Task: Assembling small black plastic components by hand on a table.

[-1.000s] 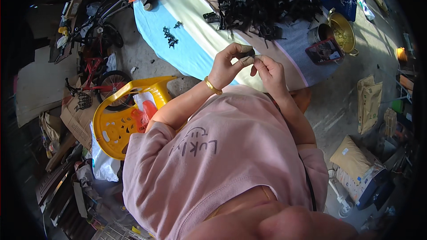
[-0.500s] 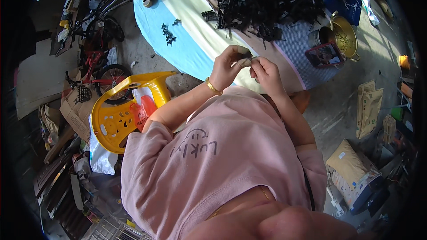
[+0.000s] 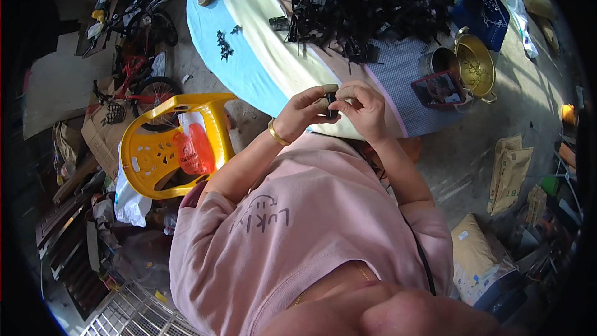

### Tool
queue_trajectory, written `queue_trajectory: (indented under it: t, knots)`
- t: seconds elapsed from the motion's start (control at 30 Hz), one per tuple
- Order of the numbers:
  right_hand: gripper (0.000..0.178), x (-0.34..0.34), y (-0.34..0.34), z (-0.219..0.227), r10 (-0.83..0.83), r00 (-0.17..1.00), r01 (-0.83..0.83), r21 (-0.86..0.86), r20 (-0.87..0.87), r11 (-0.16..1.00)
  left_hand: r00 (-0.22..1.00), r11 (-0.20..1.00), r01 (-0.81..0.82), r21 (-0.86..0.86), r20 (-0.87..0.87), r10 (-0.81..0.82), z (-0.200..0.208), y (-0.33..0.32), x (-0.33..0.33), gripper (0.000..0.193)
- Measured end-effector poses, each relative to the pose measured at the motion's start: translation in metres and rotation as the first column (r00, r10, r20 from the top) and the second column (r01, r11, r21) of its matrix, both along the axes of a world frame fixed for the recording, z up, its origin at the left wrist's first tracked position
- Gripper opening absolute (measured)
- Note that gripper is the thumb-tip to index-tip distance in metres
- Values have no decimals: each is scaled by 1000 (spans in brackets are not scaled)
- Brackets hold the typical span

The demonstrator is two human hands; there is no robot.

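My left hand, with a gold bangle at its wrist, pinches a small black plastic piece just past the front of my pink shirt. From the other side my right hand grips the same piece with curled fingers and thumb. Beige-grey coverings show on some fingertips. The piece is held roughly upright; its exact kind is too small to make out. Beyond my hands, a big heap of black plastic parts lies on the striped cloth. Several small black parts lie apart on its blue stripe.
Right of the heap are a blue basket, a gold pot with small pieces inside, a metal can and a propped phone. At left stand a yellow chair with a red bag and a red bicycle.
Both hands have come lower, and the black piece now shows between them where fingers mostly covered it. The whole view has shifted slightly.
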State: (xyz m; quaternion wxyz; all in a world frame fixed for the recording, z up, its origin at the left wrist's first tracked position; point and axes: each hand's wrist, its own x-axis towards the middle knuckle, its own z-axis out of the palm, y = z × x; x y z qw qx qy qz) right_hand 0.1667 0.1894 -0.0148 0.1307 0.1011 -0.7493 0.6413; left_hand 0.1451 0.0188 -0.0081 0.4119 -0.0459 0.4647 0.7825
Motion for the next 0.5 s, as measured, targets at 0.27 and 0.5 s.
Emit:
queue_trajectory:
  t: [0.27,0.5]
  knots:
    - [22,6,-2,-22,205,883,-54,-341,422,938,917,962,-133,-238,-399,28,-2,20,9,41]
    - [17,13,-12,-11,176,870,-84,-214,461,973,929,980,-83,-181,-369,11,-6,-3,-9,34]
